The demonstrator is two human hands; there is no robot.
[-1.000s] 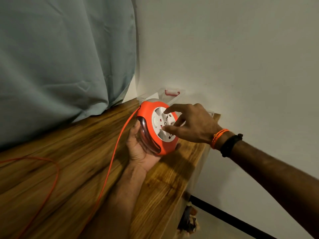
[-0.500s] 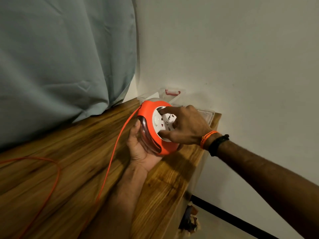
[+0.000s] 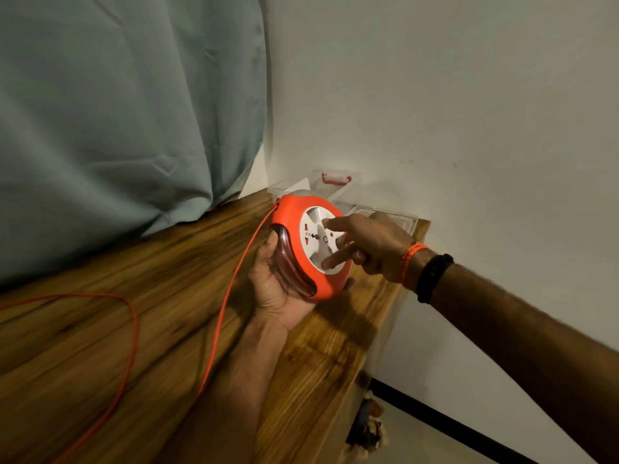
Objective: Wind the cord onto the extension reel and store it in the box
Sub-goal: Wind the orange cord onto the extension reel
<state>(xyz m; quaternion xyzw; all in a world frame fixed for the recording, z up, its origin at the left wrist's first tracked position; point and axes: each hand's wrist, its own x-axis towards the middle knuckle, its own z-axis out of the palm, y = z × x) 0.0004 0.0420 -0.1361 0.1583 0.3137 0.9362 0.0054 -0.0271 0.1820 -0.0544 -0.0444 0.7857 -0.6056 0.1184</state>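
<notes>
My left hand [image 3: 273,289] grips an orange extension reel [image 3: 310,244] from below and behind, holding it upright above the wooden table [image 3: 140,329]. Its white socket face [image 3: 320,241] points up and right. My right hand [image 3: 371,246] rests its spread fingertips on that white face, index near the top and another finger near the bottom. An orange cord [image 3: 231,296] leaves the reel's top left, runs down across the table and loops off at the left. A clear plastic box [image 3: 321,189] with a red handle stands behind the reel against the wall.
A grey-green curtain [image 3: 117,112] hangs over the table's back left. The white wall [image 3: 452,112] is close on the right. A clear lid [image 3: 395,217] lies beside the box. The table's right edge drops to a floor with a black skirting line [image 3: 452,416].
My right hand's fingers have shifted round on the white socket face and the wrist has swung outward again. The loose cord loop on the table has shifted. The left hand keeps its hold.
</notes>
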